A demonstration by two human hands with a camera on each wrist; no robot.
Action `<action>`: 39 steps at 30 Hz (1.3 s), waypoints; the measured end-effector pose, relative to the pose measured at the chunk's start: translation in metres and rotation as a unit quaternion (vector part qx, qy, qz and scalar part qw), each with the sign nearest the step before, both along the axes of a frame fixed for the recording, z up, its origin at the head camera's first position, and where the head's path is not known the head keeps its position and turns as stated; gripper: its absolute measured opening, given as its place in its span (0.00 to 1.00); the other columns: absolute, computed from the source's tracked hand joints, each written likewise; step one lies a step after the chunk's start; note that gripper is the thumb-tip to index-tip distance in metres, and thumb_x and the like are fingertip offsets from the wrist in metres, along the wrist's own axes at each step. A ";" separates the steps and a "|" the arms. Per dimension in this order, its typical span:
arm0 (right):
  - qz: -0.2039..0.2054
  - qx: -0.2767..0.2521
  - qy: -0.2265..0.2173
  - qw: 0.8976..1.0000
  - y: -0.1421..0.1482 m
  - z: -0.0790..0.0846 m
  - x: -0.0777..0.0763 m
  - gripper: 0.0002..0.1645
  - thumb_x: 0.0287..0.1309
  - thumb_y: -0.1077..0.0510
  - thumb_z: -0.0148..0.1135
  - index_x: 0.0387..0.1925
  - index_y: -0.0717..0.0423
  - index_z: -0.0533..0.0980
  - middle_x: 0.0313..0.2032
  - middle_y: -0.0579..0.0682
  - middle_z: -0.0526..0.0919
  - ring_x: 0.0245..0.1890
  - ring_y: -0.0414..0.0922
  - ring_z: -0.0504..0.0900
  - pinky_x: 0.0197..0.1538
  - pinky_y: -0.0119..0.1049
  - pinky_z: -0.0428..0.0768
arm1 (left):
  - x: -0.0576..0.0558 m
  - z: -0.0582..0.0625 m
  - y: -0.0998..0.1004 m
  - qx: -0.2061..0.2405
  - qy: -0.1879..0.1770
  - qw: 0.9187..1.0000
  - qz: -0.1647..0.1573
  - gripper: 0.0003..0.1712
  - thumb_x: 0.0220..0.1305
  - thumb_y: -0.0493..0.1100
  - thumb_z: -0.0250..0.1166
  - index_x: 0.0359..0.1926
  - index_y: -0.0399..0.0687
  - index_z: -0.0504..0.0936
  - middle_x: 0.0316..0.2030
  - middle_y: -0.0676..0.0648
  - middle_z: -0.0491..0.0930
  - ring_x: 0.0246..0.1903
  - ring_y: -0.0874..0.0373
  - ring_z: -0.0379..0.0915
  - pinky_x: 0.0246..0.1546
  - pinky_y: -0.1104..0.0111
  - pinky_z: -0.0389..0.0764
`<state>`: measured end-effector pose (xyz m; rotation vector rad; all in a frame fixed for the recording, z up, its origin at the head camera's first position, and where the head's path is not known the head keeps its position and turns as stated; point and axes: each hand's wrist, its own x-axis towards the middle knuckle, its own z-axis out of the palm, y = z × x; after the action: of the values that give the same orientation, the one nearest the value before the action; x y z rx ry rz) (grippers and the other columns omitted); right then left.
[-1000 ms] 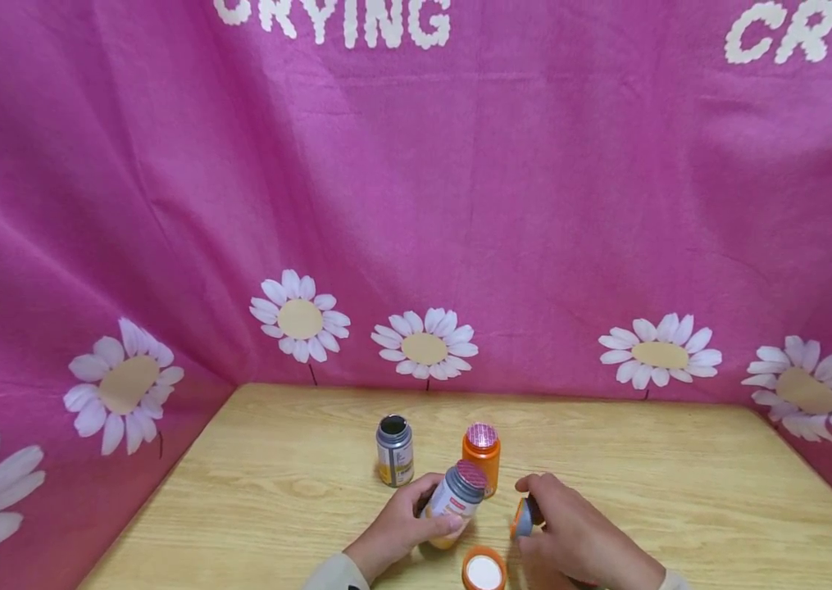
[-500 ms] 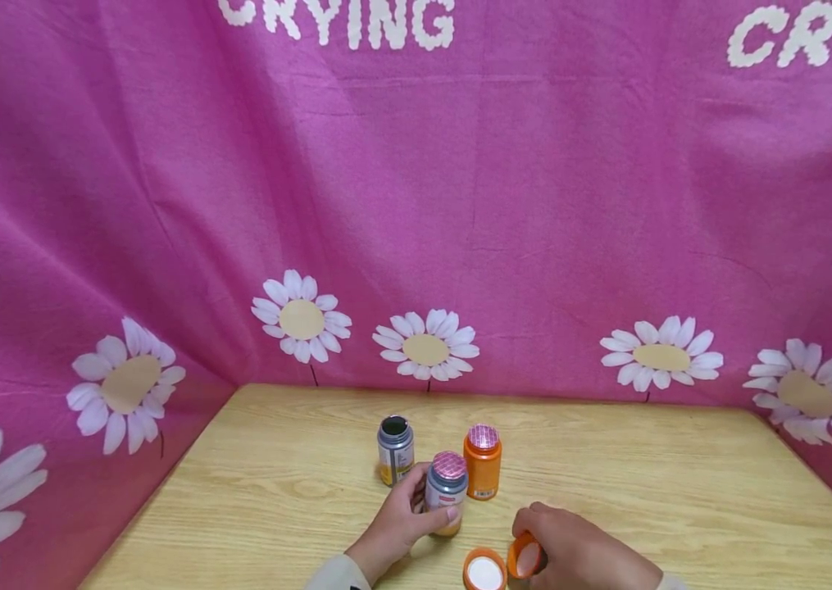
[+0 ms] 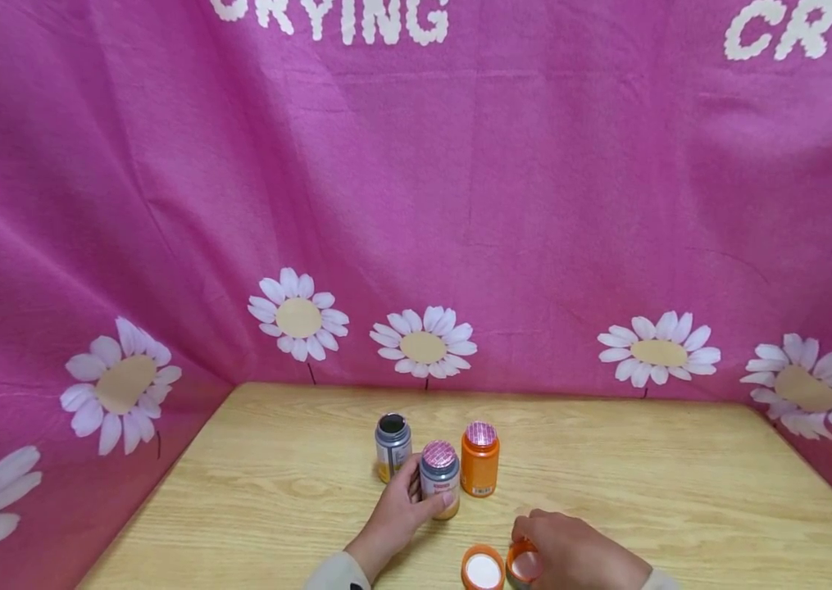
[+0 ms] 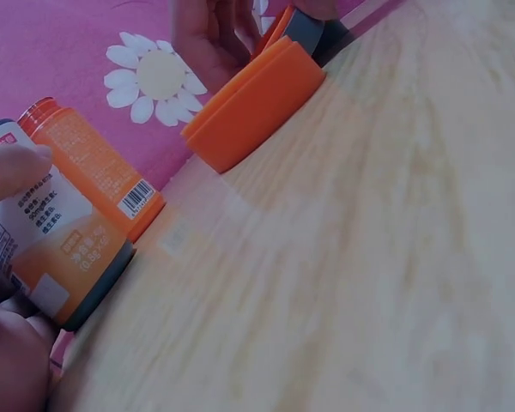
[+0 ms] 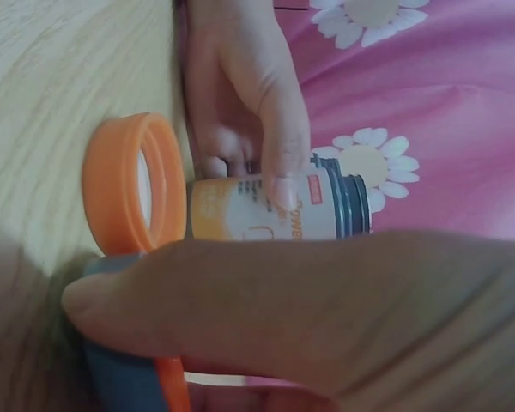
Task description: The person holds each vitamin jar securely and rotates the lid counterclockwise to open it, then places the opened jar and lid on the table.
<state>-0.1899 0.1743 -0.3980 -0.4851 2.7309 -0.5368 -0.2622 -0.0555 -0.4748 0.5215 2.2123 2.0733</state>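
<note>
My left hand [image 3: 401, 518] grips a grey, white and orange pill bottle [image 3: 440, 485] that stands upright on the table, a pink foil seal over its mouth. The thumb lies across the label in the right wrist view. My right hand [image 3: 579, 552] pinches a grey bottle cap with an orange inside [image 5: 124, 378], low at the table, its hollow side facing up in the head view. Close to its left lies an orange cap [image 3: 483, 571], white liner upward. Behind my left hand are an orange bottle [image 3: 479, 477] with a foil seal and a grey bottle [image 3: 393, 459] with a dark mouth.
The wooden table [image 3: 644, 475] meets a pink cloth backdrop [image 3: 534, 205] printed with white daisies at its back and sides. The two standing bottles are close around the held one.
The left hand has brought the tilted bottle upright and set it down, slightly to the left and back. The right hand has lowered the grey cap and turned it hollow side up beside the orange cap.
</note>
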 end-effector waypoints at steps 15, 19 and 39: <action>0.055 -0.012 0.077 0.995 0.002 -0.013 -0.002 0.21 0.34 0.52 0.72 0.32 0.40 0.70 0.30 0.37 0.67 0.24 0.37 0.67 0.29 0.33 0.69 | -0.004 -0.001 0.006 -0.033 0.009 0.999 0.025 0.38 0.54 0.48 0.65 0.64 0.50 0.59 0.62 0.45 0.62 0.63 0.51 0.53 0.61 0.58 0.54; 0.059 -0.005 0.082 0.995 0.001 -0.013 -0.003 0.22 0.34 0.52 0.72 0.33 0.40 0.70 0.30 0.37 0.68 0.24 0.36 0.68 0.29 0.33 0.70 | -0.005 -0.002 0.008 -0.046 0.033 0.998 0.026 0.40 0.56 0.44 0.64 0.66 0.50 0.55 0.63 0.45 0.61 0.63 0.51 0.52 0.61 0.58 0.53; 0.070 -0.002 0.083 0.994 0.000 -0.013 -0.007 0.26 0.30 0.54 0.74 0.36 0.40 0.72 0.33 0.38 0.71 0.27 0.36 0.70 0.32 0.36 0.73 | -0.006 0.001 0.014 -0.129 0.064 0.986 0.080 0.46 0.56 0.36 0.63 0.69 0.55 0.46 0.64 0.45 0.59 0.63 0.51 0.53 0.61 0.53 0.50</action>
<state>-0.1966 0.1742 -0.4106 -0.7474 2.8227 -0.4867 -0.2684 -0.0415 -0.4742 0.4797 2.6266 1.8242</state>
